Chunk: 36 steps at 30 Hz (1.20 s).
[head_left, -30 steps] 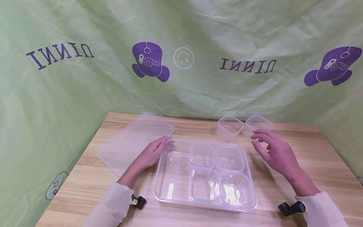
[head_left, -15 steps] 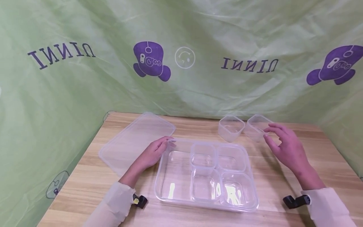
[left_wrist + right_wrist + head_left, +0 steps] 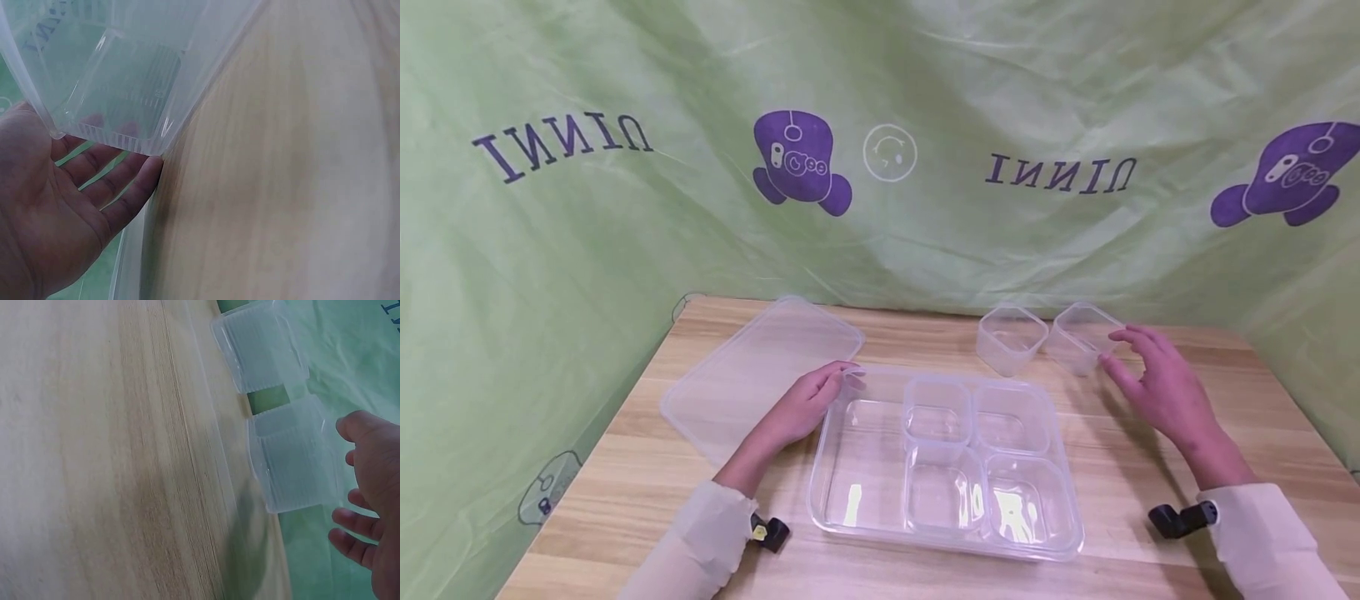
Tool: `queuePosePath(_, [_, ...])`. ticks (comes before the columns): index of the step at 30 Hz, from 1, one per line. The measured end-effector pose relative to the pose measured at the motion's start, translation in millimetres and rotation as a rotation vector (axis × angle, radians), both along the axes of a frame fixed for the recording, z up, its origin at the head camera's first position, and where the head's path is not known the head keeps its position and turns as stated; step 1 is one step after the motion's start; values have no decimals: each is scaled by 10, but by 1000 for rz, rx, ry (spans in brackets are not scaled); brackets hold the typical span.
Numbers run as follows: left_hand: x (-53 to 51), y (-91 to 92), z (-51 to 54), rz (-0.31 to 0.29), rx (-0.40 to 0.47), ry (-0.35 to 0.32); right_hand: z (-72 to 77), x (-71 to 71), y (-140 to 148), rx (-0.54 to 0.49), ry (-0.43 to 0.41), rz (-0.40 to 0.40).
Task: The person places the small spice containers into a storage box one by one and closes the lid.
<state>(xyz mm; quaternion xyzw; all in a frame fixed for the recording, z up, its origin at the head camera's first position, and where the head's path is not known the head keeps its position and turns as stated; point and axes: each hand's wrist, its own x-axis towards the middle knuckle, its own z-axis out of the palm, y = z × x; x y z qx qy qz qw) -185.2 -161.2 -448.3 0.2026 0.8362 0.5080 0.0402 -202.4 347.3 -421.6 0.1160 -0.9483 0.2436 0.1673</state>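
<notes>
A large clear plastic food container stands on the wooden table in the head view. Several small clear cups sit inside its right part. My left hand holds its far left corner, with fingers against the outside of the wall. Behind the container, two more small cups stand upright, a left one and a right one. My right hand hovers beside the right cup, fingers spread and slightly bent. In the right wrist view, a gap shows between this hand and the cup.
A flat, clear rectangular lid lies at the table's left, partly behind my left hand. Green printed fabric hangs close behind the table and along its sides.
My right hand has moved rightward from in front of the right cup to that cup's right side. My left hand and the containers stay where they were.
</notes>
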Motion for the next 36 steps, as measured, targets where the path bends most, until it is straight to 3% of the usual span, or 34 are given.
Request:
queuePosePath(14, [-5,-4,-13,-5,-4,-4,-42,-42,10,-54,-102,-7])
queuePosePath(36, [1,5,0,-11,12,-10,-87,-96,23,-59,-76,12])
